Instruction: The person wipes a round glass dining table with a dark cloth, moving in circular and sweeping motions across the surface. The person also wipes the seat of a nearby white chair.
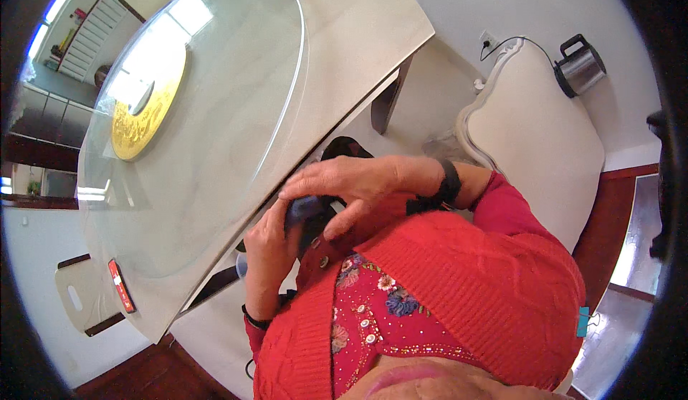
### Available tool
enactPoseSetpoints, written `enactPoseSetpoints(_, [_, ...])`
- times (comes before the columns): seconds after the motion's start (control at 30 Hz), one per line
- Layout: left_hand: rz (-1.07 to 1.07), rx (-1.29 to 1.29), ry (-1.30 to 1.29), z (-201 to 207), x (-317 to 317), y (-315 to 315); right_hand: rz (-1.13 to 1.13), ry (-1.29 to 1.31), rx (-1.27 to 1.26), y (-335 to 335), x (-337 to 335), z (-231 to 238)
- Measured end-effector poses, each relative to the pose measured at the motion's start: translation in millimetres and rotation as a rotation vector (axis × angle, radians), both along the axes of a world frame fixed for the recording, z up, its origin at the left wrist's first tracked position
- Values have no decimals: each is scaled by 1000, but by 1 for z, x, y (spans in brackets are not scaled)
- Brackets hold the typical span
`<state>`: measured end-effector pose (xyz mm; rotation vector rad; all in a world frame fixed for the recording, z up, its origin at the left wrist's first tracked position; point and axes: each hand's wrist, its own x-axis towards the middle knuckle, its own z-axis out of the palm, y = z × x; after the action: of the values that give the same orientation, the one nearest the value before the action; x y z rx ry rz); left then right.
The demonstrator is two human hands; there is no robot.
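Observation:
My right hand (351,181) reaches across in front of my body, beside the table's near edge. Its fingers are stretched out and the thumb stands apart. The fingertips meet the top of my left hand (269,235), whose fingers point upward and are partly covered. Below and between the hands shows a dark bluish thing (307,210), which I cannot make out; neither hand visibly grips it. Both wrists wear black bands. The near edge of a pale dining table (344,63) runs just beyond the hands.
A round glass turntable (236,63) with a gold disc (147,124) at its middle covers much of the table. A red flat box (122,286) lies near the table's left end. Chairs stand around. At right, a steel kettle (584,70) rests on a white surface (537,113).

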<state>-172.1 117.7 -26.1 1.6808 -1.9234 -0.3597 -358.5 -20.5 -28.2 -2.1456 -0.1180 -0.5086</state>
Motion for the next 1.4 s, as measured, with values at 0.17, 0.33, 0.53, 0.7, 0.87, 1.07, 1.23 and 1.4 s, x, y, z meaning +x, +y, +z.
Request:
enactPoseSetpoints(0.17, [-22, 148, 51, -13, 5, -8, -89, 305, -86, 6, 6, -21])
enactPoseSetpoints(0.33, [-127, 311, 238, -37, 15, -5, -96, 471, 167, -5, 7, -52])
enactPoseSetpoints(0.53, [-235, 263, 260, -89, 14, -9, -400, 401, 228, -8, -53, -61])
enactPoseSetpoints(0.7, [-351, 193, 261, -111, -1, -22, -1002, 333, 0, 5, -179, -34])
enactPoseSetpoints(0.87, [-453, -166, 237, -87, -40, -53, -1761, 531, -560, 38, -321, -8])
enactPoseSetpoints(1.07, [-472, -499, 9, -42, -87, -99, -1815, 1066, -299, 76, -416, -60])
enactPoseSetpoints(1.23, [-361, -717, -313, -15, -121, -142, -1599, 1238, -242, 70, -438, -136])
enactPoseSetpoints(1.4, [-139, -572, -491, -14, -133, -178, -1804, 1135, -369, 26, -440, -181])
